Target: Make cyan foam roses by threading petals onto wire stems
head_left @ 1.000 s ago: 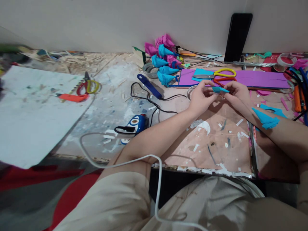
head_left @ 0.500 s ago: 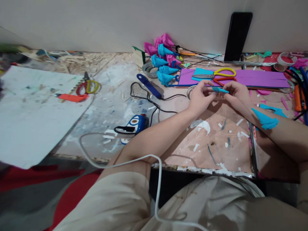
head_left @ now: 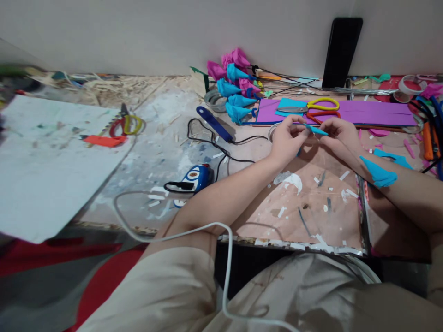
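My left hand [head_left: 288, 138] and my right hand [head_left: 337, 133] meet over the worktable, both pinching a small blue foam piece [head_left: 315, 129] between their fingertips. The piece is narrow and pointed toward the right hand. Just beyond the hands lie yellow-handled scissors [head_left: 311, 105] on a purple foam sheet [head_left: 367, 113]. A pile of blue and pink foam flower buds [head_left: 234, 87] sits farther back to the left. More blue foam cut-outs [head_left: 379, 173] lie by my right forearm.
A blue glue gun [head_left: 194, 178] with a black cord lies at centre left. A white board [head_left: 51, 157] covers the left side, with red and yellow scissors [head_left: 126, 123] beside it. A black phone [head_left: 341, 50] leans on the wall. Tape rolls and tools crowd the right edge.
The hands have shifted only slightly, turning the blue foam piece a little between the fingertips. Nothing else has moved.
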`<state>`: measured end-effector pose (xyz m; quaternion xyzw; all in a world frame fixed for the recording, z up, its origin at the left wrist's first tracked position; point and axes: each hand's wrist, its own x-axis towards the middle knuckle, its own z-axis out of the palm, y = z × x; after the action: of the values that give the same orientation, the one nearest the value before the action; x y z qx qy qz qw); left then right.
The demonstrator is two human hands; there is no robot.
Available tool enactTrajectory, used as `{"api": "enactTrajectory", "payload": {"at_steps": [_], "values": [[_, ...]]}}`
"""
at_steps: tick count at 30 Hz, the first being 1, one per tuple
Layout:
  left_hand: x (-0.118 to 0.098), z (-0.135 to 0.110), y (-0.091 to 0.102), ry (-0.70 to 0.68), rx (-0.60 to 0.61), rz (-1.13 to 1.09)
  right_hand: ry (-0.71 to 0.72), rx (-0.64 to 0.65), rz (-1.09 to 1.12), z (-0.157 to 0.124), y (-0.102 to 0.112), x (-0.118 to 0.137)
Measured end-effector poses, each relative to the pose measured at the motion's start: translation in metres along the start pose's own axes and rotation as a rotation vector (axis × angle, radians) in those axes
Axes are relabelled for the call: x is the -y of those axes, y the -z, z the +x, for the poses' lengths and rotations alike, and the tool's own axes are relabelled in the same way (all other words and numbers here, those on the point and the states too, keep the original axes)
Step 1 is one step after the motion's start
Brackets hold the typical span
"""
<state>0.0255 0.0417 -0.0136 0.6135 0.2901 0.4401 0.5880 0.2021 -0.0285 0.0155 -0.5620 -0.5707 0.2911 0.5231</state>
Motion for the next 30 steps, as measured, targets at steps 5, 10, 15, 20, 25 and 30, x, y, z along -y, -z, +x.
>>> {"api": "enactTrajectory", "payload": {"at_steps": [5,10,15,20,25,30], "values": [[0.009,0.004,0.003,-0.055,-0.023,0.049,-0.012,-0.024,0.029,-0.001,-0.001,-0.005],[0.013,0.003,0.004,-0.166,-0.033,0.153,-0.091,-0.032,0.116,-0.003,-0.002,-0.001],[0.005,-0.002,0.002,-0.378,-0.016,0.331,-0.120,-0.070,0.189,-0.004,-0.002,0.008],[0.000,-0.004,0.003,-0.547,-0.007,0.384,-0.209,-0.065,0.262,0.000,0.000,0.002],[0.001,-0.003,0.003,-0.488,0.054,0.393,-0.186,-0.058,0.289,0.003,0.001,-0.002],[-0.001,-0.004,0.004,-0.428,0.099,0.396,-0.180,-0.031,0.262,0.002,0.001,-0.001]]}}
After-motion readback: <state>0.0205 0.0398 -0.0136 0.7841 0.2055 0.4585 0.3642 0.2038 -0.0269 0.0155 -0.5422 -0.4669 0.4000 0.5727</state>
